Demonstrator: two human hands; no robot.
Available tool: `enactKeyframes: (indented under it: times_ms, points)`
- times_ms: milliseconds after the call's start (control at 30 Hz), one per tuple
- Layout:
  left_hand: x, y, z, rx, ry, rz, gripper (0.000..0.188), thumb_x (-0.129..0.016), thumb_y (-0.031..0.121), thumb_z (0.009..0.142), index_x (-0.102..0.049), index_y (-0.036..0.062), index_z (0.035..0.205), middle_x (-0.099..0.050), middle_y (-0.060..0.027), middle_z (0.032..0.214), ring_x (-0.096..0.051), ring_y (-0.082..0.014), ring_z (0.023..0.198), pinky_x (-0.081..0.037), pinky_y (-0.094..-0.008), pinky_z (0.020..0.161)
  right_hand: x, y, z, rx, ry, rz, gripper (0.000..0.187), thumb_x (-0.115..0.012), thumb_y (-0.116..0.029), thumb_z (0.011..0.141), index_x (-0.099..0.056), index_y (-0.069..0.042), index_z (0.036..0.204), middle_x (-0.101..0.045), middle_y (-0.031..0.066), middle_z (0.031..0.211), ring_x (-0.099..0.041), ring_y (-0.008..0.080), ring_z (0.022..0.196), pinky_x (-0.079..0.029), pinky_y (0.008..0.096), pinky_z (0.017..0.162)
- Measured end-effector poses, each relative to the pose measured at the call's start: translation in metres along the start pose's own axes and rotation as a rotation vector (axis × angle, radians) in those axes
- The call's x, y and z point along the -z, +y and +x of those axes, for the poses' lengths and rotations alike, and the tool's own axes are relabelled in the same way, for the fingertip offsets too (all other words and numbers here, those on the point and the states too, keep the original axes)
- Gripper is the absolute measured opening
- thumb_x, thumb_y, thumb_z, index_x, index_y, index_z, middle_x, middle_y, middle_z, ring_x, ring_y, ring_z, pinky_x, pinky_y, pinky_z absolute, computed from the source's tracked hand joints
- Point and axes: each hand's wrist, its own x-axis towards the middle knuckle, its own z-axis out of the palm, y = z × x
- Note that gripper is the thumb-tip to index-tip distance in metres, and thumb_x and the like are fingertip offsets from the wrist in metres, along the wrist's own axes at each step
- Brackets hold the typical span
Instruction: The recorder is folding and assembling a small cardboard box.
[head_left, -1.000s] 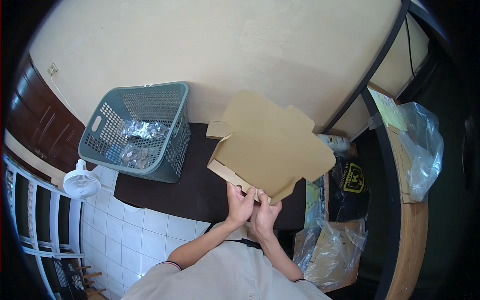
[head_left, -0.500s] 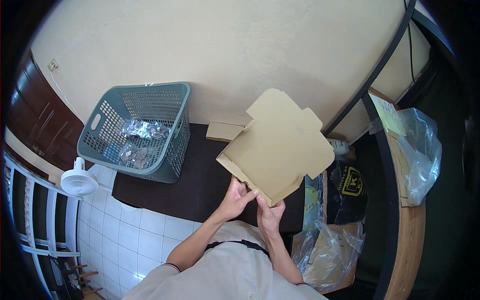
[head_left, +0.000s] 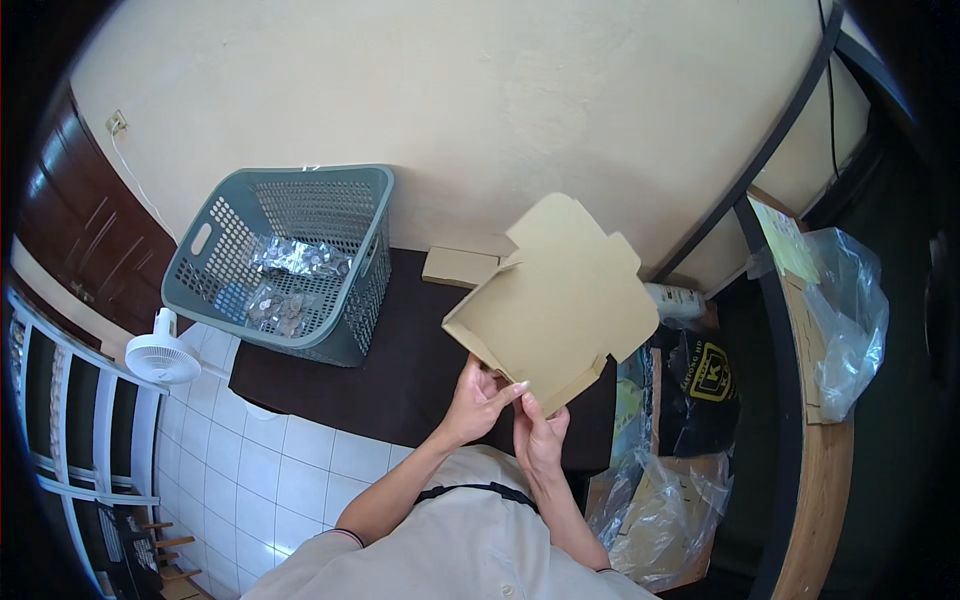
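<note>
A brown cardboard box (head_left: 560, 290), partly folded with its lid flap spread out and away from me, is held up over the dark tabletop (head_left: 400, 380). My left hand (head_left: 475, 405) grips its near left edge, thumb along the folded wall. Close beside it, my right hand (head_left: 541, 432) pinches the near corner of the same box. The fingertips beneath the cardboard are partly hidden. Behind the box, a small closed cardboard box (head_left: 458, 267) lies on the table against the wall.
At the left of the table stands a grey-green laundry basket (head_left: 345, 320) with several clear bags of small items inside. A white fan (head_left: 163, 358) is beyond its left side. To the right are plastic-wrapped cardboard (head_left: 665, 520), a black bag (head_left: 700, 400) and a wooden shelf (head_left: 822, 500) with clear plastic.
The box's raised lid has tipped lower and slightly toward me. Both hands keep their grip near the same edge. The whole view has shifted slightly.
</note>
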Motion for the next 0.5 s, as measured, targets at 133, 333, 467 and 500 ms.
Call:
enactKeyframes:
  times_ms: [133, 333, 467, 500]
  points:
    - [0.006, 0.011, 0.006, 0.055, -0.024, 0.015, 0.086, -0.065, -0.013, 0.097, -0.016, 0.0079, 0.165, -0.051, -0.0192, 0.15, -0.059, -0.0256, 0.134, -0.049, -0.0415, 0.115, 0.004, 0.001, 0.001, -0.066, 0.08, 0.092, 0.035, -0.069, 0.004, 0.1, -0.063, -0.001, 0.134, -0.07, 0.0099, 0.13, -0.068, 0.0213, 0.119, -0.057, 0.0381, 0.105]
    - [0.013, 0.03, 0.015, -0.115, -0.025, 0.017, 0.113, -0.058, -0.016, 0.097, 0.014, 0.0275, 0.171, -0.046, -0.0261, 0.155, -0.063, -0.0267, 0.129, -0.055, -0.0403, 0.106, 0.005, -0.004, 0.008, -0.089, 0.055, 0.02, 0.038, -0.07, 0.003, 0.099, -0.062, -0.004, 0.136, -0.069, 0.0092, 0.129, -0.068, 0.0214, 0.118, -0.057, 0.0395, 0.107]
    - [0.01, 0.036, 0.016, -0.134, 0.01, 0.04, 0.112, -0.056, -0.018, 0.095, 0.011, 0.0273, 0.172, -0.047, -0.0247, 0.154, -0.063, -0.0262, 0.129, -0.055, -0.0385, 0.104, -0.001, -0.002, 0.001, -0.054, 0.064, 0.0, 0.043, -0.071, 0.004, 0.098, -0.06, -0.006, 0.139, -0.069, 0.0087, 0.13, -0.068, 0.0215, 0.118, -0.057, 0.0404, 0.107]
    - [0.01, 0.04, 0.016, -0.131, -0.024, 0.009, 0.112, -0.056, -0.018, 0.094, 0.01, 0.027, 0.172, -0.048, -0.0241, 0.152, -0.062, -0.0258, 0.128, -0.055, -0.038, 0.104, -0.003, -0.001, 0.001, -0.045, 0.062, -0.007, 0.042, -0.071, 0.004, 0.098, -0.061, -0.007, 0.138, -0.07, 0.0084, 0.128, -0.068, 0.0225, 0.118, -0.056, 0.0398, 0.107]
